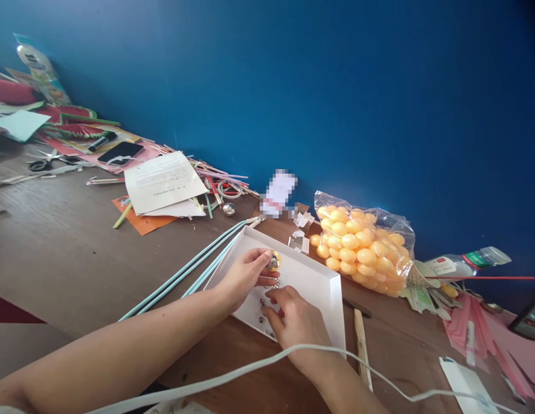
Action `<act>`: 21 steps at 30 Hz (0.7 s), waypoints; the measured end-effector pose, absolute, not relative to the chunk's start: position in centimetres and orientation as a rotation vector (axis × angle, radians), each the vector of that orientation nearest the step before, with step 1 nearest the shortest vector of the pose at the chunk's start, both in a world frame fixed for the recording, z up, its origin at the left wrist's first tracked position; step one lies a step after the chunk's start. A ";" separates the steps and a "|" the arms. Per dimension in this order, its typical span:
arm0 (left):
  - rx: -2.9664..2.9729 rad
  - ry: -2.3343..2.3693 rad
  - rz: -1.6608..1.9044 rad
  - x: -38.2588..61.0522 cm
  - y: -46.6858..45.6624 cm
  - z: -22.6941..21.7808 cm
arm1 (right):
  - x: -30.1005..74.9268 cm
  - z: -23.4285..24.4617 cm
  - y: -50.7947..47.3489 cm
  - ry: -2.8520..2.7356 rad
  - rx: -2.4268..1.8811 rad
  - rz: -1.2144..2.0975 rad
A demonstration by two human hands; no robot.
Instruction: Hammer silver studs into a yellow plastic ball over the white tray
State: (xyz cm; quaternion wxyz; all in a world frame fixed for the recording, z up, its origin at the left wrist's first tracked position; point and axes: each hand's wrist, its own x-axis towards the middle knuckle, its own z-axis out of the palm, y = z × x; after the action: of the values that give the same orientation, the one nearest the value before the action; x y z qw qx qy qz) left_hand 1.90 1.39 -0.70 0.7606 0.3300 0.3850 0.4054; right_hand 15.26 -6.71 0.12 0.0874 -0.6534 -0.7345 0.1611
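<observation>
My left hand [245, 276] holds a small yellow ball [276, 260] partly covered with shiny silver beads, pinched between thumb and fingers. It hovers over a shallow white tray [306, 261]. Below it, my right hand [300, 319] curls over the tray, with thumb and index fingertips apart and no object visible between them. Several loose silver beads [262, 319] lie on the tray floor beside the right fingertips. More beads [276, 283] show between the two hands. Part of the tray is hidden by my hands.
A clear bag of yellow egg-shaped balls [362, 247] stands at the wall. Pale blue tubes [185, 267] lie left of the tray, below papers [164, 181]. A white cable [233, 374] crosses in front of my right wrist. A wooden stick [361, 345] and clear bottle [466, 263] are rightward.
</observation>
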 end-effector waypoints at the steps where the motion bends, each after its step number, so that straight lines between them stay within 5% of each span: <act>1: 0.720 0.833 0.875 1.9 1.4 -0.8 | 15.1 -0.1 -6.4 -2.193 -1.951 0.476; 14: 0.741 0.870 0.809 1.9 1.3 -0.8 | 15.9 -0.6 -6.1 -2.151 -1.964 0.490; 21: 0.727 0.832 0.752 1.9 0.9 -0.6 | 17.5 0.4 -6.9 -1.741 -1.826 0.759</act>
State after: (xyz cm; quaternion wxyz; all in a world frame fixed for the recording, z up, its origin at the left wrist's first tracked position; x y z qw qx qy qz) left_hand 1.91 0.89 -0.56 0.7849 0.3371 0.3856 0.3486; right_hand 17.51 -6.95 0.38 0.2506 -0.6710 -0.6397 0.2788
